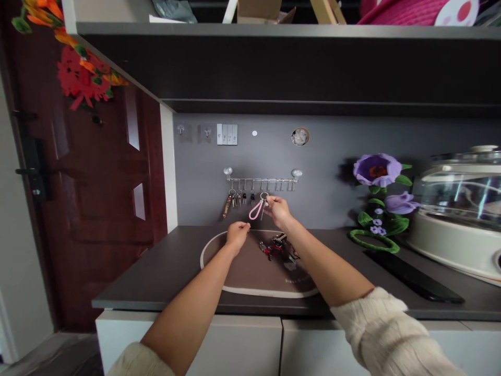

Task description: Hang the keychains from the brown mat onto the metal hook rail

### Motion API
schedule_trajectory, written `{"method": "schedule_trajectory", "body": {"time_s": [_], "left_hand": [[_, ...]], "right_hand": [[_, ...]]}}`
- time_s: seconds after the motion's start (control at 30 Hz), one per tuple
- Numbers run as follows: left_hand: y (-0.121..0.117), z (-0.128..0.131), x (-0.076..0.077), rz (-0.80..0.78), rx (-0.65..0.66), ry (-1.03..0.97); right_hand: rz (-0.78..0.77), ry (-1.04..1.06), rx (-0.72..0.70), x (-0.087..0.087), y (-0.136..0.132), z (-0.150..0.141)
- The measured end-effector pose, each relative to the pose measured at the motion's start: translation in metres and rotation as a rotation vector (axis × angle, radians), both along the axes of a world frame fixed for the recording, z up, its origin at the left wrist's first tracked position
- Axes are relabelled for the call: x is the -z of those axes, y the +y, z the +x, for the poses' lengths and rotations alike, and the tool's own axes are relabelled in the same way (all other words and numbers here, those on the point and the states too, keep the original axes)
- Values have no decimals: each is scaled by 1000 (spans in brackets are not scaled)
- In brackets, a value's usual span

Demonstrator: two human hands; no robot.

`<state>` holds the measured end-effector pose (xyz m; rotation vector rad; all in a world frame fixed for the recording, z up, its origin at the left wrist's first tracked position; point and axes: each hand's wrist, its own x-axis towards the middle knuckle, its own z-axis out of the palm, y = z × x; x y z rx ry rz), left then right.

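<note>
My right hand (277, 209) is raised to the wall hook rail (261, 180) and pinches a key ring with a pink loop strap (256, 210) just under one of the hooks. Several other keys (234, 201) hang from the rail's left hooks. My left hand (237, 233) hovers lower, its fingers curled together, over the far edge of an oval brown mat (250, 271) on the dark counter. What it holds, if anything, I cannot make out. A pile of keys with a red part (276, 246) lies on the mat below my right forearm.
A purple fabric flower with a green stem (378, 201) stands right of the mat. A white appliance with a clear lid (460, 209) fills the far right. A dark flat strip (415, 277) lies on the counter. A brown door (90, 209) is left; a shelf overhangs above.
</note>
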<state>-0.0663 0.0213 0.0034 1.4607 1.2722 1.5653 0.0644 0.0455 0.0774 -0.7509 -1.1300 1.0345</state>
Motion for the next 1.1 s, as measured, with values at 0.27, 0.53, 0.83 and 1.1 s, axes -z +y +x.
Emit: {"method": "schedule_trajectory", "body": {"time_s": [0.27,0.53,0.83,1.1], "left_hand": [[2,2,9,-88,29,142],[7,1,16,-115,10,245],[9,1,19,-112,-1,292],[8,1,18,-136,3,283]], "right_hand": [[-91,73,98,-26,23,-15],[-215,159,157,-26,41,-20],[-240,145,175,-21,50,-19],[-207,64,145,-13,53,-15]]}}
